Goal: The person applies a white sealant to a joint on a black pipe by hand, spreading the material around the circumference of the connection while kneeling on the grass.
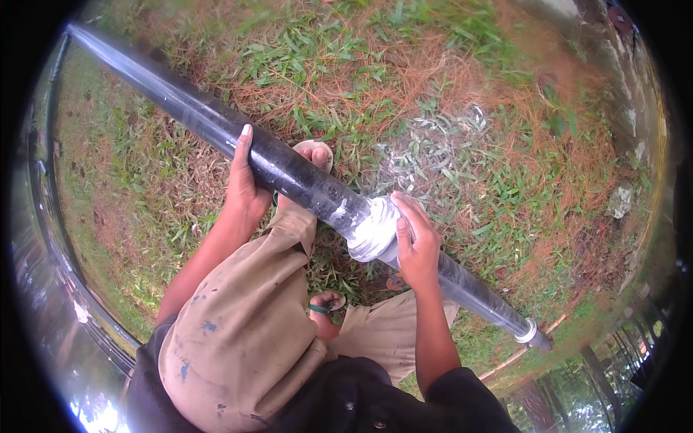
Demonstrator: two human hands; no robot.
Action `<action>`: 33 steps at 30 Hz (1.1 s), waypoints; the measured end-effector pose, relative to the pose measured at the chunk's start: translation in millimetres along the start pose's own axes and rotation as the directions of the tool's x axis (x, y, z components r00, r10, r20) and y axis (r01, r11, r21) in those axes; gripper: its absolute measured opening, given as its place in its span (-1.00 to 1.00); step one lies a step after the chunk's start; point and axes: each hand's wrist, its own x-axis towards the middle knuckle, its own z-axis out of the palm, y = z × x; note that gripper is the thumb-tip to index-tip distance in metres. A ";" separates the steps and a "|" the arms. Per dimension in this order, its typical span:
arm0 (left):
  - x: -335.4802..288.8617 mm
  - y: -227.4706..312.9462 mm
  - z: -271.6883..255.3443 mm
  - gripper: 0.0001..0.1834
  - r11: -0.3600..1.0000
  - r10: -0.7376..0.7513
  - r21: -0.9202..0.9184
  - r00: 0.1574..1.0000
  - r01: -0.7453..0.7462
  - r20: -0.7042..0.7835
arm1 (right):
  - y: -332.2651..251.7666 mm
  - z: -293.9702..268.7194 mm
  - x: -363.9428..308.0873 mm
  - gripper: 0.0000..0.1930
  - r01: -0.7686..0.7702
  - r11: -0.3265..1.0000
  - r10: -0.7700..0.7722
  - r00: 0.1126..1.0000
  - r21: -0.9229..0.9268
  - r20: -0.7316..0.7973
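Observation:
A long black pipe [303, 186] slants across my lap, from the upper left down to the lower right. Around its middle is a thick, uneven white band [373, 229], which looks like paste or wrapping; I cannot tell which. My left hand [249, 184] grips the pipe left of the band, thumb along the top and fingers hidden underneath. At the band's right edge, my right hand [420, 242] curls over the pipe, its fingertips against the white. A narrower white ring [530, 330] circles the pipe close to its lower right end.
Grass and dry needles cover the ground, with a patch of white-spattered grass [440, 148] beyond the band. My sandalled feet [314, 153] are beneath the pipe. Another dark pipe [68, 267] curves along the left side. A weathered wall [626, 108] stands at the right.

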 end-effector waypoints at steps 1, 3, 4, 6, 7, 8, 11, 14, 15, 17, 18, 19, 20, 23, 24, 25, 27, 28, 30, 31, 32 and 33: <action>0.4 -0.6 -1.7 -0.26 1.000 0.006 0.007 1.000 -0.006 -0.003 | -2.3 -0.5 -1.6 -0.61 0.024 1.000 -0.024 1.000 -0.017 -0.001; -2.8 -4.3 1.3 -0.38 0.996 0.032 -0.082 0.999 -0.030 0.018 | -3.9 -4.3 -5.6 -0.61 0.028 0.999 -0.028 1.000 -0.037 -0.002; -0.9 -7.3 -4.9 -0.30 0.997 0.031 -0.078 0.997 -0.025 0.075 | -5.1 -6.5 -8.1 -0.60 0.040 0.997 -0.040 0.999 -0.071 -0.002; 1.0 -13.8 -9.1 -0.24 0.994 0.021 -0.108 0.986 -0.003 0.167 | -14.6 -9.4 -15.8 -0.57 0.032 0.996 -0.035 0.999 -0.081 -0.033; 4.9 -17.6 -12.5 -0.19 0.988 0.018 -0.151 0.967 0.021 0.255 | -19.8 -9.1 -22.2 -0.54 0.031 0.995 -0.037 0.998 -0.099 -0.056; 11.1 -17.4 -24.0 -0.11 0.987 0.075 -0.154 0.962 -0.035 0.263 | -29.9 -4.7 -30.7 -0.54 0.029 0.995 -0.034 0.998 -0.093 -0.058; 20.4 -22.4 -26.0 -0.13 0.980 0.101 -0.197 0.917 -0.025 0.386 | -45.0 1.7 -67.9 -0.48 0.063 0.935 -0.078 0.997 -0.348 -0.029; 24.9 -31.8 -21.8 -0.15 0.983 0.097 -0.181 0.913 -0.026 0.397 | -46.3 0.9 -84.4 -0.44 0.050 0.854 -0.050 0.999 -0.517 0.014; 21.2 -24.4 -24.2 -0.16 0.987 0.112 -0.146 0.916 -0.060 0.385 | -52.1 1.0 -71.2 -0.44 0.051 0.859 -0.051 0.999 -0.510 0.014; 24.1 -25.1 -35.9 -0.16 0.989 0.078 -0.149 0.922 -0.023 0.380 | -55.1 -1.9 -25.3 -0.44 -0.034 0.872 0.031 0.999 -0.489 -0.015; 26.3 -23.6 -33.2 -0.16 0.987 0.066 -0.159 0.918 -0.002 0.392 | -45.5 0.0 -9.6 -0.45 -0.079 0.895 0.072 0.997 -0.440 -0.031; 23.5 -24.2 -33.6 -0.16 0.986 0.065 -0.169 0.915 0.004 0.398 | -51.4 -0.2 -16.6 -0.45 -0.078 0.889 0.069 0.997 -0.451 -0.036; 22.8 -24.8 -34.8 -0.16 0.987 0.077 -0.162 0.914 -0.013 0.399 | -57.3 3.0 -28.3 -0.45 -0.059 0.867 0.048 0.998 -0.494 -0.035; 22.5 -23.1 -33.7 -0.15 0.988 0.091 -0.149 0.916 -0.034 0.391 | -71.1 5.8 -63.6 -0.47 -0.034 0.843 0.051 0.999 -0.537 0.017; 22.7 -22.8 -31.7 -0.14 0.992 0.072 -0.126 0.914 -0.023 0.400 | -64.8 5.9 -65.5 -0.47 -0.006 0.814 0.013 1.000 -0.581 0.008; 22.4 -23.7 -31.5 -0.12 0.995 0.053 -0.103 0.911 -0.012 0.408 | -59.5 5.1 -64.5 -0.48 0.022 0.781 -0.026 1.000 -0.624 0.003; 22.8 -21.4 -35.3 -0.11 0.994 0.033 -0.111 0.900 0.017 0.434 | -53.5 6.5 -32.6 -0.48 -0.005 0.784 -0.020 0.999 -0.621 -0.033; 23.3 -23.0 -39.1 -0.09 0.994 0.035 -0.106 0.897 0.013 0.441 | -49.7 8.3 -25.8 -0.48 -0.047 0.808 0.023 0.999 -0.588 -0.050; 22.2 -20.9 -40.1 -0.08 0.995 0.073 -0.088 0.899 -0.039 0.433 | -59.7 12.1 -37.3 -0.50 -0.078 0.839 0.051 0.997 -0.539 -0.065; 25.8 -16.3 -35.6 -0.08 0.993 0.095 -0.100 0.896 -0.057 0.433 | -65.4 14.9 -52.8 -0.50 -0.057 0.840 0.030 0.998 -0.539 -0.059; 23.9 -19.4 -34.9 -0.07 0.997 0.057 -0.077 0.893 -0.026 0.446 | -70.9 16.3 -74.6 -0.50 -0.064 0.808 0.057 0.998 -0.585 -0.031; 22.7 -21.0 -33.4 -0.06 0.999 0.018 -0.052 0.889 0.006 0.458 | -72.0 16.1 -86.5 -0.50 -0.071 0.774 0.086 0.996 -0.629 -0.005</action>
